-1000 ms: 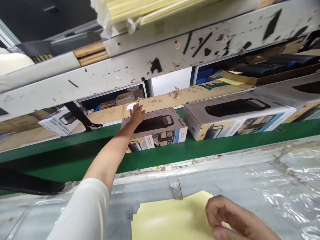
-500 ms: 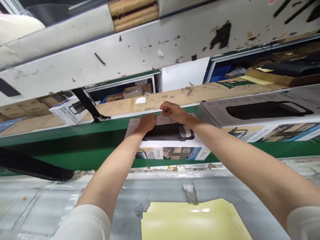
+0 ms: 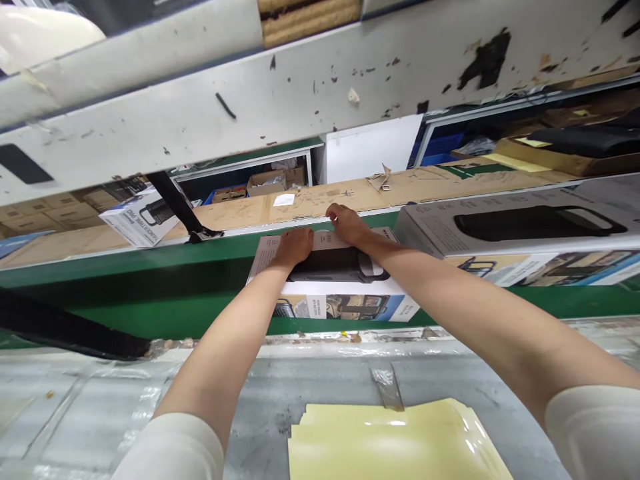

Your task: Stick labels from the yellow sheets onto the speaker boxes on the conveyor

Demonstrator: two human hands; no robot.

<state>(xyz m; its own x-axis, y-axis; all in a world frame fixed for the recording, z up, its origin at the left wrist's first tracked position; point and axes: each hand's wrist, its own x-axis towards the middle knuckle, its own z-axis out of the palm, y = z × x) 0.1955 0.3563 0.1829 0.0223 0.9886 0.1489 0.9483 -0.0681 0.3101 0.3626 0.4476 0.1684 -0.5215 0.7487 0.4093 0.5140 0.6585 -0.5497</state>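
Observation:
A white printed box [image 3: 325, 287] with a picture of a black, handled product lies on the green conveyor belt [image 3: 120, 287]. My left hand [image 3: 296, 247] rests on its far left part. The fingers bend down toward the far edge, mostly hidden behind the back of the hand. My right hand [image 3: 347, 225] is over the far edge, to the right of the left one, fingers curled and closed. Whatever they may hold is too small to make out. Between the hands a small pale patch shows on the box's far edge.
To the right, a larger printed box [image 3: 525, 223] stands on the belt. A stack of yellow sheets [image 3: 395, 440] lies nearest me on the plastic-covered table [image 3: 260, 400]. A white beam [image 3: 300, 87] crosses overhead, with a black strut [image 3: 173, 203] below. Another printed box [image 3: 137, 220] sits beyond the belt.
My right hand has shifted slightly right along the far edge, widening the gap between my hands. My left hand stays on the box. The view has shifted a little.

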